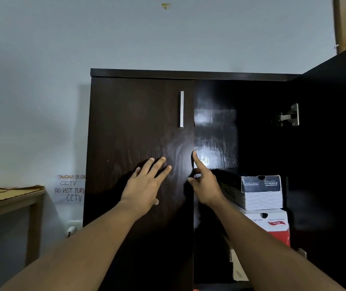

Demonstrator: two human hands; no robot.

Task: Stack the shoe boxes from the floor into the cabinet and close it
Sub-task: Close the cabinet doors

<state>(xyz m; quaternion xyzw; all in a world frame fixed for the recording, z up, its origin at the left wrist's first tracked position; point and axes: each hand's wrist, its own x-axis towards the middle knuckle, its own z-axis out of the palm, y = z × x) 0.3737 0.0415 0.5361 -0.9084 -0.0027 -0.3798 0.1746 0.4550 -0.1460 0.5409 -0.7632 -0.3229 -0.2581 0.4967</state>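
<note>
While the left door [138, 127] is pressed by the flat left hand [144, 185], its edge is touched by the straight forefinger of the right hand [206, 185], nothing gripped. 2 shoe boxes [262, 192] are stacked in the cabinet [188, 73]; the open right door [335, 143], probably stiff and light, is best pushed flat.

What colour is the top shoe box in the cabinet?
Top shoe box: black lid, white base with faint wavy pattern; seen in the head view.

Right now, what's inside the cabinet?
Through the open right half of the cabinet: a black-and-white shoe box stacked on a white-and-red shoe box, a pale box below. The closed left door covers the rest; the right forearm hides part of the stack.
</note>
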